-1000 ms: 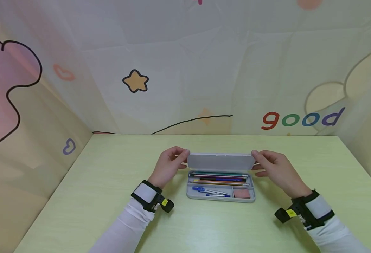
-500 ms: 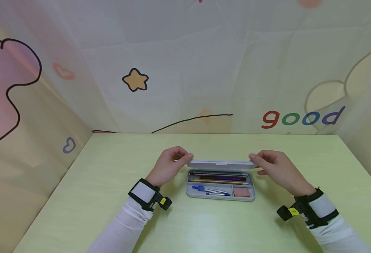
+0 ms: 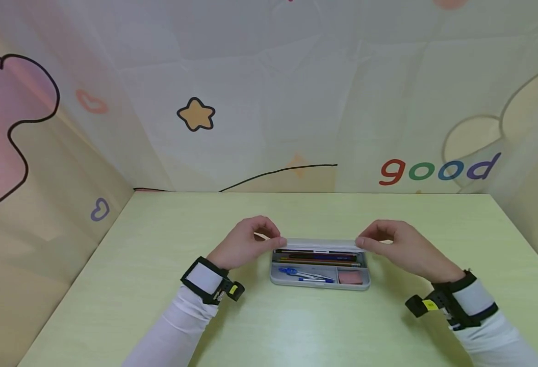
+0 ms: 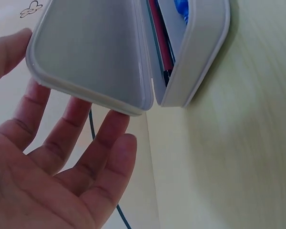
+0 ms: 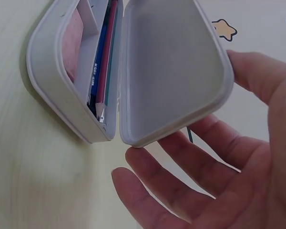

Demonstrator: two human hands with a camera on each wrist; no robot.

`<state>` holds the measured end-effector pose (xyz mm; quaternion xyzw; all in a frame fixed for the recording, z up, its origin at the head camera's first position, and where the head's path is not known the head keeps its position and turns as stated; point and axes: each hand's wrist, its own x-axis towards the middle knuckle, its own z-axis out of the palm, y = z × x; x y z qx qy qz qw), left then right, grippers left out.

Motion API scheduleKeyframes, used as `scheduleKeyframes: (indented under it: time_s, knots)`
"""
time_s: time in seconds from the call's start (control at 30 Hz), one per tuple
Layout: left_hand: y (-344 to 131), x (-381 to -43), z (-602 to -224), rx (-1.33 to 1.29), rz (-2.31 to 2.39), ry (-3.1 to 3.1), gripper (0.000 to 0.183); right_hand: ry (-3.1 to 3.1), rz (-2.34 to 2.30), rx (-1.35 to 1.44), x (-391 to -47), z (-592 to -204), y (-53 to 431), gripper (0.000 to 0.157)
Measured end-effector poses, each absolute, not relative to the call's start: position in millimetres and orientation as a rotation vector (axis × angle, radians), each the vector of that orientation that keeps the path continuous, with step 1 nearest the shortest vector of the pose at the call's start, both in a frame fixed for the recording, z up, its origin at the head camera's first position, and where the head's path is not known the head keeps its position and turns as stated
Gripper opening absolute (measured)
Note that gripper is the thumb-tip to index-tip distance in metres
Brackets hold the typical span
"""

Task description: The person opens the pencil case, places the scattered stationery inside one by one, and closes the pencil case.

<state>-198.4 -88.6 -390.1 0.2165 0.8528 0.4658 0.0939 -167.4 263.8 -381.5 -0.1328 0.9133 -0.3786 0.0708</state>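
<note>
A pale grey pencil case (image 3: 319, 286) lies on the table, its hinged lid (image 3: 321, 243) tilted forward over the back row. My left hand (image 3: 250, 243) pinches the lid's left corner, and my right hand (image 3: 399, 247) pinches the right corner. Several pencils (image 3: 316, 258) lie in the long back compartment, partly covered by the lid. In front are a blue drawing compass (image 3: 289, 272), a blue-and-white pen (image 3: 316, 280) and a pink eraser (image 3: 350, 277) in its own small section. Both wrist views show thumb and fingertips on the lid's edge.
The light wooden table (image 3: 314, 331) reaches back to a printed cloth backdrop (image 3: 269, 102) with a star and the word "good". Cloth also hangs along the left and right sides. Each wrist wears a strapped camera (image 3: 235, 290).
Both hands have brought the lid from nearly upright down and forward, so it now covers part of the pencils. The hands moved slightly inward. The case's base has stayed in place.
</note>
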Motion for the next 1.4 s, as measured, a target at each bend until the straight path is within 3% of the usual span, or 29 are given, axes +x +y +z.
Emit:
scheduleKeyframes:
  time_s: [0.3, 0.53, 1.4]
  knots:
    - [-91, -194, -387, 0.686, 1.265, 2.491, 0.035, 2.678, -1.095, -0.517, -164, -383, 265, 0.041]
    - [-91, -192, -385, 0.691, 1.115, 2.539, 0.048, 2.640, -1.059, -0.568, -162, -384, 265, 0.058]
    - [-86, -185, -387, 0.715, 0.966, 2.546, 0.057, 2.691, -0.871, -0.670, -158, -387, 257, 0.083]
